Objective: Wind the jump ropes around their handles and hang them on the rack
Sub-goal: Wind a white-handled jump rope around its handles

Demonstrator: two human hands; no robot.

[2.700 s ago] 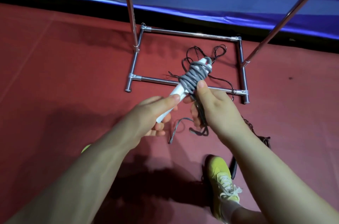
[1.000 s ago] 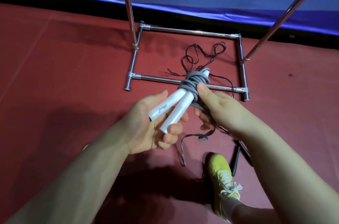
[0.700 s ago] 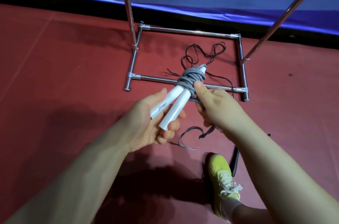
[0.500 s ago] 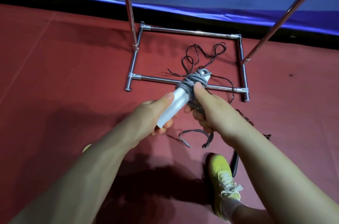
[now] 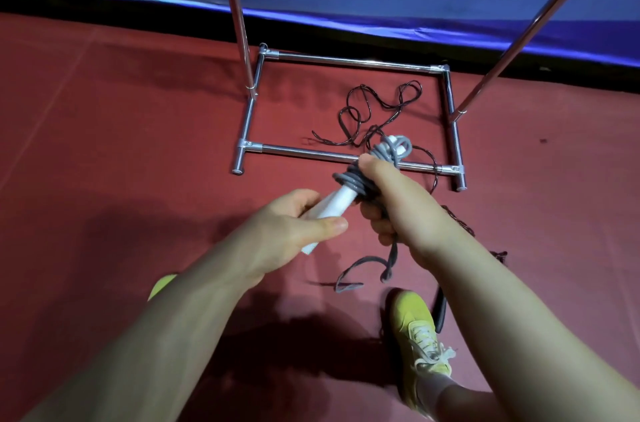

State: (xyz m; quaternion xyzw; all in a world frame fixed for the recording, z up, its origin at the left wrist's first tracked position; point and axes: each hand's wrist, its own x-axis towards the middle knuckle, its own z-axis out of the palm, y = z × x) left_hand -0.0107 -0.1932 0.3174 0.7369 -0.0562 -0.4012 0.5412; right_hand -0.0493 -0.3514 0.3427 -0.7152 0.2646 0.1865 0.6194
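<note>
- Both hands work on one grey jump rope point(image 5: 375, 165), held in the air just in front of the rack point(image 5: 349, 153) base.
- Left hand point(image 5: 294, 224) wraps its fingers and thumb around the lower end of the white handles point(image 5: 334, 205), gripping them firmly.
- Right hand point(image 5: 384, 196) closes over the wound coils, thumb pressing the rope against the handles, with the free cord passing down through its fingers.
- By my reading, this rope is most of the way wound: thick grey turns cover the upper handles, and only a short loose tail point(image 5: 363, 269) hangs below the right hand toward the floor point(image 5: 121, 144).
- Left to do: the last turns, securing the end, and hanging the bundle on the rack; its hanging bar is out of view.
- A second, thin black rope point(image 5: 377, 110) lies tangled and unwound inside the rack base, trailing over the near bar toward the person's side.
- Dark handles point(image 5: 441, 311) rest on the floor in front of the rack, beside a yellow shoe point(image 5: 415, 328).
- That black cord crossing the base could snag underfoot when stepping closer.
</note>
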